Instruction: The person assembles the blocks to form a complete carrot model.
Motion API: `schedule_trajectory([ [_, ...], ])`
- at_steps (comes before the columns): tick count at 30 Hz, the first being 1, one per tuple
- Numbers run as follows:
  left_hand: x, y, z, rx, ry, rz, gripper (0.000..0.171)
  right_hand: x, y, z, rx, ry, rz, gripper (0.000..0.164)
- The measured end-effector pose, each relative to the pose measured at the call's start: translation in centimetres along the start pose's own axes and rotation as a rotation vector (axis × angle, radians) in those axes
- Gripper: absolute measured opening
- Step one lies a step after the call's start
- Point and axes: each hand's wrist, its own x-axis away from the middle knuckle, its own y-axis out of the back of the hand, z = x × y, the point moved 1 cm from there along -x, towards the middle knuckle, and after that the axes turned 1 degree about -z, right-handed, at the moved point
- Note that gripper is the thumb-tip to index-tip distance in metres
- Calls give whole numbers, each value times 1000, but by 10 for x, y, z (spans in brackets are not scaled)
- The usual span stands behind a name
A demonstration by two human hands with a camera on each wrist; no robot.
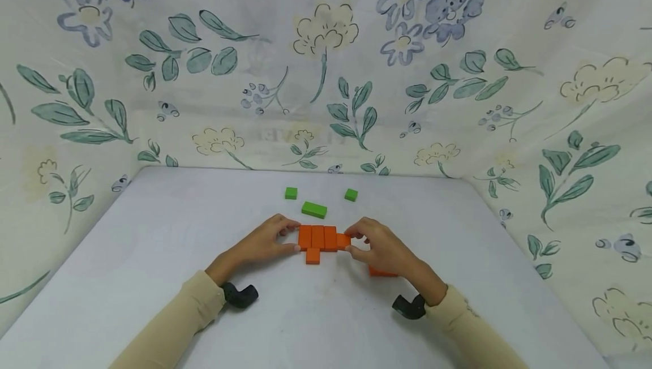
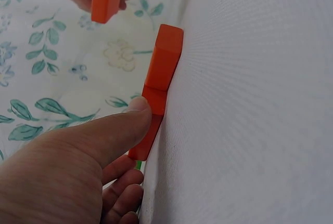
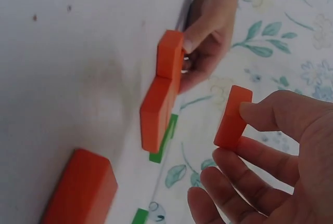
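Orange blocks (image 1: 318, 238), pinched in the left hand (image 1: 261, 243) on the tabletop (image 1: 326, 324)! And clamped in the right hand (image 1: 383, 247), airborne, a small block (image 3: 233, 117)!

block row (image 1: 318, 238): between left hand (image 1: 262, 242) and right hand (image 1: 383, 245); front block (image 1: 313, 256): before row; rear blocks (image 1: 314, 210): behind row

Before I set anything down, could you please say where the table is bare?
The table is bare left of the left sleeve, right of the right sleeve, and between them, nearer than the orange blocks. The middle is crowded: left hand and right hand at those blocks, green blocks behind, another orange block by the right wrist.
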Motion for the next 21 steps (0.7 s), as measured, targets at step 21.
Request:
schedule_trajectory([
  [21,-2,-1,0,-17,-23,-1,57,-10,-40,-3,79,58,32,23],
])
